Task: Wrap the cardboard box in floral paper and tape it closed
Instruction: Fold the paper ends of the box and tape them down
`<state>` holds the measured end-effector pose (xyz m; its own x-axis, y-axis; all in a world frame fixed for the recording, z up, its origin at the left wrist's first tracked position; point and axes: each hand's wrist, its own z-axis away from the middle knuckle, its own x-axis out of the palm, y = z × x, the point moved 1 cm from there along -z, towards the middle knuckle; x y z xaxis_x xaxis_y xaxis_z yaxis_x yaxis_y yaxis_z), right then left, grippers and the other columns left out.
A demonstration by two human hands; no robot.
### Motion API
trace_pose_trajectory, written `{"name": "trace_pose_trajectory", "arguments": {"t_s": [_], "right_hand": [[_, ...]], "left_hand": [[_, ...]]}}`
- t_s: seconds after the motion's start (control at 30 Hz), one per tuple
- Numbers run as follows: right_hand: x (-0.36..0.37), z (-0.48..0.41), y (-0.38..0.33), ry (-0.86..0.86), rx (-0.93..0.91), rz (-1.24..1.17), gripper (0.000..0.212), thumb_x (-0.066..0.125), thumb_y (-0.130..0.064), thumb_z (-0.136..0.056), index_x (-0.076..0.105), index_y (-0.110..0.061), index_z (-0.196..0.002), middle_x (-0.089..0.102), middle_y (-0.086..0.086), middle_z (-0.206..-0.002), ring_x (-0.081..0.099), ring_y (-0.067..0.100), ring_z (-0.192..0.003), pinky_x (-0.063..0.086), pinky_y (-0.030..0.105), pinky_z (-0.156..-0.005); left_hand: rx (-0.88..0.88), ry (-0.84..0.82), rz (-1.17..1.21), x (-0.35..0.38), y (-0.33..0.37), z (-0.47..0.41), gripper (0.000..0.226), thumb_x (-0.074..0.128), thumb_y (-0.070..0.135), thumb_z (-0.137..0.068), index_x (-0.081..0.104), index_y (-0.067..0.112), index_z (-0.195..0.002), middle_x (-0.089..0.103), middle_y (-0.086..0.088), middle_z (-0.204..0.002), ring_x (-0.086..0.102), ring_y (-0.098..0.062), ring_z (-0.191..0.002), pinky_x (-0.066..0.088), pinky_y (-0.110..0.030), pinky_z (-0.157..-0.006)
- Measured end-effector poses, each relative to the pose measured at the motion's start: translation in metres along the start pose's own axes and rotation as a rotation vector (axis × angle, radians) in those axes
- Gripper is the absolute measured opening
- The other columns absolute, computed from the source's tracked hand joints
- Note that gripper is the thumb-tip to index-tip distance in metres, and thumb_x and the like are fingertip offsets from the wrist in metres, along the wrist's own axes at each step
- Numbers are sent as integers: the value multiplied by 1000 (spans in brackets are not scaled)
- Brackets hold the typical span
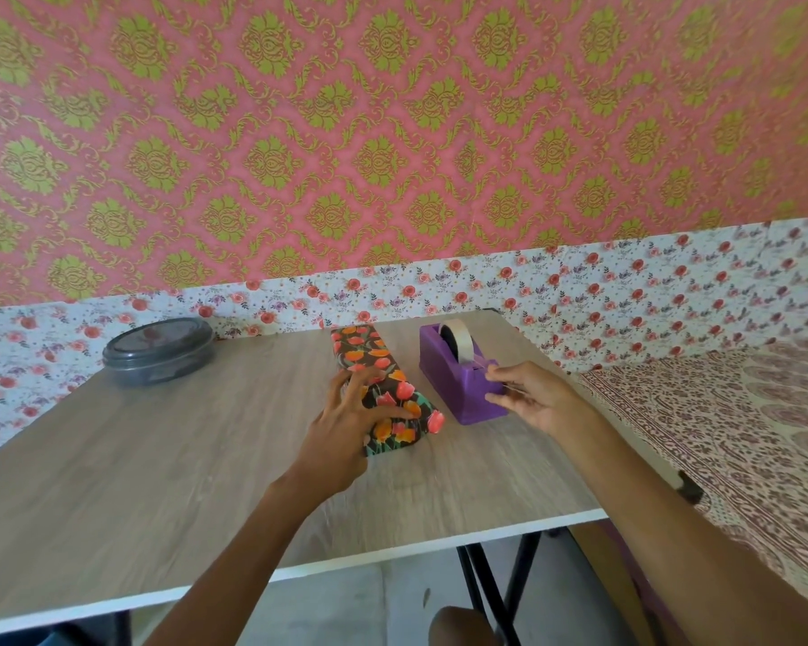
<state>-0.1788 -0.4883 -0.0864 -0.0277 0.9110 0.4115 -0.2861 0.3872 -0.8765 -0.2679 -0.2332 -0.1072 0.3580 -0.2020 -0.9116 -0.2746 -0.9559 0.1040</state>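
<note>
Table: wrapped box lies mid-table, tape dispenser just right of it. My left hand presses near end of box, fingers spread flat; keep seam pinned. My right hand at cutter, fingers loosely curled; cannot tell if tape end is caught. Pull short strip, tear down.
</note>
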Motion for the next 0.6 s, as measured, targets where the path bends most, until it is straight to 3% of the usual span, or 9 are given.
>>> {"name": "trace_pose_trajectory", "arguments": {"t_s": [0.17, 0.23, 0.3, 0.4, 0.47, 0.5, 0.57, 0.6], "right_hand": [[-6, -17, 10, 62, -45, 72, 10, 65, 14, -83, 64, 4, -85, 66, 13, -91, 63, 20, -90, 49, 45, -103], [-7, -26, 12, 108, -85, 152, 13, 66, 13, -83, 66, 9, -95, 67, 14, -95, 65, 19, -86, 52, 44, -100], [-6, -33, 11, 146, -109, 236, 29, 69, 11, -82, 64, 12, -110, 70, 15, -103, 68, 21, -86, 56, 40, -93], [-3, -35, 5, 165, -104, 368, 37, 72, 5, -83, 62, 11, -118, 69, 16, -112, 70, 29, -93, 58, 39, -90], [-2, -35, 2, 197, -128, 467, 41, 74, 2, -83, 60, 10, -120, 66, 17, -117, 72, 28, -88, 60, 38, -83], [-2, -35, 2, 213, -157, 519, 38, 74, 3, -82, 61, 9, -117, 65, 18, -120, 72, 27, -84, 62, 36, -76], [-2, -34, 1, 269, -214, 633, 13, 71, 6, -82, 63, 2, -92, 66, 20, -117, 72, 26, -83, 61, 26, -61], [-3, -31, 1, 295, -233, 676, 12, 69, 7, -82, 61, -1, -81, 68, 21, -111, 72, 26, -84, 60, 23, -57]], "left_hand": [[1, -4, -13, 0, 0, 0, 73, 74, 5, -77, 51, 50, -130, 6, 8, -154, 2, -28, -143, 51, -51, -98], [-3, -8, -12, 0, 0, -1, 73, 74, 5, -78, 51, 51, -130, 7, 7, -155, 1, -28, -144, 51, -53, -98], [-19, -24, -8, -1, 1, -1, 73, 73, 5, -79, 50, 51, -131, 7, 6, -156, 0, -28, -145, 49, -54, -100], [-26, -44, -27, -2, 3, -1, 71, 71, 6, -81, 48, 52, -132, 4, 7, -156, -3, -26, -144, 48, -52, -102], [-25, -48, -32, -3, 2, -1, 70, 70, 8, -83, 47, 52, -132, 3, 8, -156, -4, -26, -144, 47, -51, -104], [-25, -48, -28, -3, 2, -1, 69, 70, 9, -83, 47, 53, -132, 2, 8, -156, -5, -25, -144, 46, -50, -105], [-25, -46, -25, -3, 2, -1, 68, 69, 10, -84, 47, 53, -132, 2, 8, -156, -5, -25, -144, 46, -50, -105], [-25, -47, -28, -3, 3, -1, 69, 70, 10, -84, 47, 53, -132, 2, 8, -156, -5, -26, -144, 46, -50, -105]]}}
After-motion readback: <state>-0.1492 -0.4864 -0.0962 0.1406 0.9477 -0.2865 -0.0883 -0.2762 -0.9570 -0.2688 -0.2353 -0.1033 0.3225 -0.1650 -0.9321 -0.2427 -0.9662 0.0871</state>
